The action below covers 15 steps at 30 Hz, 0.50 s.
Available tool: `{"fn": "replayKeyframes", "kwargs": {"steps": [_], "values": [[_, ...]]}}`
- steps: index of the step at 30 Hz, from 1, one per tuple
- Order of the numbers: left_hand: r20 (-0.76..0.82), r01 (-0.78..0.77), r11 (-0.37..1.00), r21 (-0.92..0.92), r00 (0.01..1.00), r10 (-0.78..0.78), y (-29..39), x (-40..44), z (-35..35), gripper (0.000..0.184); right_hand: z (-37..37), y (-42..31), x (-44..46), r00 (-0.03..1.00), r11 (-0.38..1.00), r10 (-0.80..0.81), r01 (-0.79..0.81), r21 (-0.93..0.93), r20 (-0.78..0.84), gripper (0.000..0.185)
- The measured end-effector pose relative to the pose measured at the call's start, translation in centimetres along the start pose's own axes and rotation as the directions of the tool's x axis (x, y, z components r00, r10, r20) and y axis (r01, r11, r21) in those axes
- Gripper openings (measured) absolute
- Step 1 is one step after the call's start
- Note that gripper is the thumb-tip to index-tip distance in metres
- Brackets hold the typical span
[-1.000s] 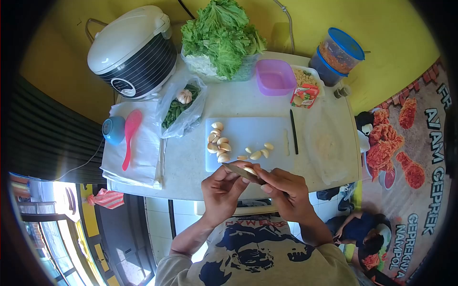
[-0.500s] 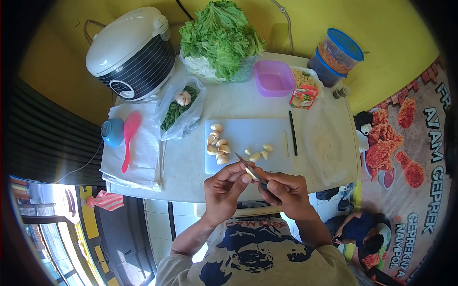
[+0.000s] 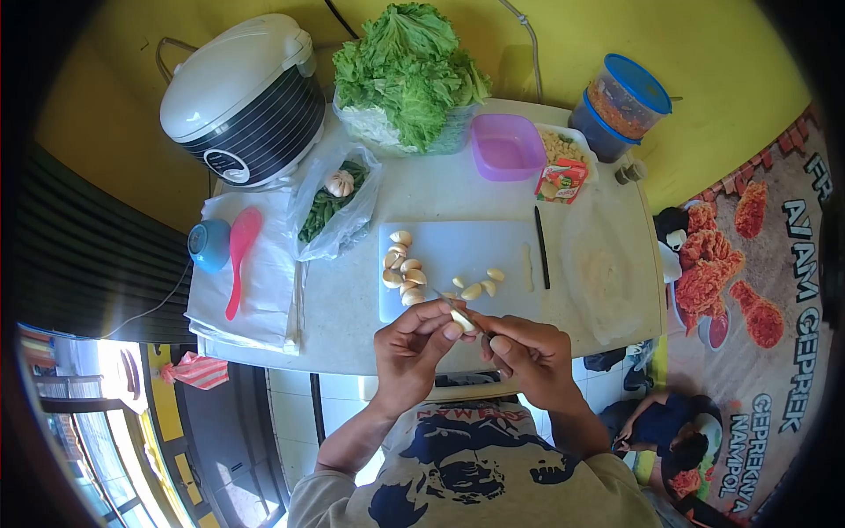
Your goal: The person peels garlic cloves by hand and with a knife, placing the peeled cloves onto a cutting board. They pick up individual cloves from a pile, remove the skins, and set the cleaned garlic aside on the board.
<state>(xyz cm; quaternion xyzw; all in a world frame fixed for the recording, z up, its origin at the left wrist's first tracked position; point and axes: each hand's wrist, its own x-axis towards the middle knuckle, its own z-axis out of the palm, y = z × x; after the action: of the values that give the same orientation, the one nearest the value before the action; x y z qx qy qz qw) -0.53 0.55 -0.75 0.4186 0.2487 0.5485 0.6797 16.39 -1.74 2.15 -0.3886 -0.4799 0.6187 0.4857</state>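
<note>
Here the right grip [image 3: 533,354] clasps a knife [image 3: 451,305] pointing forward-left; the left grip [image 3: 410,352] pinches garlic [image 3: 460,324].

Wide-angle view under daylight. Light is strongest at lower left, where the doorway [image 3: 119,422] is overexposed to near white and pale patches of sun fall across the dark panel [image 3: 231,458]. The tabletop [image 3: 343,304] receives softer, moderately bright light; the yellow wall [image 3: 581,40] dims toward the upper corners. Highlights gloss the lid of the rice cooker [image 3: 233,75]. Barrel distortion bows the table's edges and tilts the lettered banner [image 3: 792,290], while black vignetting rounds the corners. The left hand [image 3: 412,352] and right hand [image 3: 530,352] are clearly outlined; the knife blade [image 3: 451,304] is too small for fine detail.
</note>
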Motion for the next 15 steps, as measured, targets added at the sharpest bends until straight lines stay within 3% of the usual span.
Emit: {"fn": "replayKeyframes", "kwargs": {"steps": [2, 6, 8, 15], "values": [[-0.03, -0.073, 0.991, 0.115, 0.997, 0.077, 0.0, -0.2, 0.1, 0.027, -0.2, -0.1, 0.1, 0.965, 0.885, -0.252, 0.262, -0.384, 0.076, 0.034], [-0.012, -0.151, 0.94, 0.305, 0.987, 0.162, 0.5, -0.1, 0.3, 0.028, 0.3, -1.4, 0.1, 0.964, 0.855, -0.258, 0.26, -0.449, 0.066, 0.039], [0.048, -0.205, 0.839, 0.504, 0.977, 0.21, 0.7, 0.0, 0.2, 0.028, 0.2, -1.5, 0.0, 0.957, 0.816, -0.267, 0.287, -0.502, 0.113, 0.039], [0.078, -0.243, 0.746, 0.62, 0.965, 0.249, 1.4, 0.3, 0.5, 0.026, 0.1, -1.7, 0.1, 0.961, 0.813, -0.242, 0.278, -0.512, 0.137, 0.038]]}}
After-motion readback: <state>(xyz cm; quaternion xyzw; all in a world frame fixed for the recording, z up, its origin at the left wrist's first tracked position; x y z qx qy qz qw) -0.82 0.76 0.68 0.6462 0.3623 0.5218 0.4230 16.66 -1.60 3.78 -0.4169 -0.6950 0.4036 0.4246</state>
